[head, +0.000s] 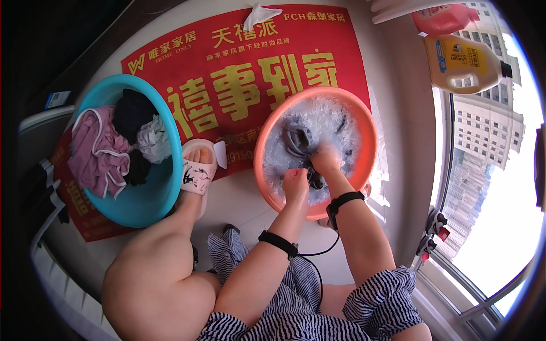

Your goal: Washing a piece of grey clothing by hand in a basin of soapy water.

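Both of my hands are inside an orange plastic basin point(369, 140) of soapy water, over a dark wet garment point(297, 135). My left hand point(296, 181) is closed into a fist on a dark part of the cloth near the basin's near side. Just right of it, my right hand point(326, 160) grips the same dark cloth; its fingers are partly blurred and hidden by suds. Part of the garment rises in grey folds above the foam, beyond my hands. Whether it is one piece or more, I cannot tell.
A turquoise basin point(172, 170) at left holds a pink garment point(100, 145), dark cloth and whitish cloth. Under the basins lies a red printed mat point(239, 85) with a white cloth point(261, 16). A laundry detergent bottle point(463, 64) and a pink bottle point(445, 19) stand by the window. My slippered foot point(198, 168) is between the basins.
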`<state>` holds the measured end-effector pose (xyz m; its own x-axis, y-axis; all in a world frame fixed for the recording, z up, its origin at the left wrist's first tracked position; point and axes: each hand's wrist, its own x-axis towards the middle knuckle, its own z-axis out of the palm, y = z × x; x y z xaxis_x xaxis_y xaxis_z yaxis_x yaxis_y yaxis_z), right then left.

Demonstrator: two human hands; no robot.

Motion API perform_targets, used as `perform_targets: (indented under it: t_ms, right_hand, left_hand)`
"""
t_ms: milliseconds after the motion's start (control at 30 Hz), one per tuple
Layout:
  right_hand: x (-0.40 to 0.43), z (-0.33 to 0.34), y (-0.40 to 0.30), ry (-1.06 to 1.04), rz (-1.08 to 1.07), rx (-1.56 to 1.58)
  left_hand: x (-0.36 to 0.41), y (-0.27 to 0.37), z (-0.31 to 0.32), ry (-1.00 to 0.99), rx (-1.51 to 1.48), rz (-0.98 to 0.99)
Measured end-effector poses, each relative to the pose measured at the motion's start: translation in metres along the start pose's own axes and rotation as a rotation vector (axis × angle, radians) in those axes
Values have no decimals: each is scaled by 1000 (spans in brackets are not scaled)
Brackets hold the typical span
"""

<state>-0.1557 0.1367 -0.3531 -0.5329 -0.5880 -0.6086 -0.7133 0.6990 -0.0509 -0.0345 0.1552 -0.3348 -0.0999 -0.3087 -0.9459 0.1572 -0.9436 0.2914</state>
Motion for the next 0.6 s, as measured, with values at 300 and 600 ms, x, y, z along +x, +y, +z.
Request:
perform_targets:
  t_ms: [300,600]
  right_hand:
    - [-122,-148,6,-12,-71,1020]
    - [-250,-195,-20,159,-131,855]
  left_hand:
    - [-72,21,19,-453,-635,-660]
    - [-56,43,21,-817,-897,-405]
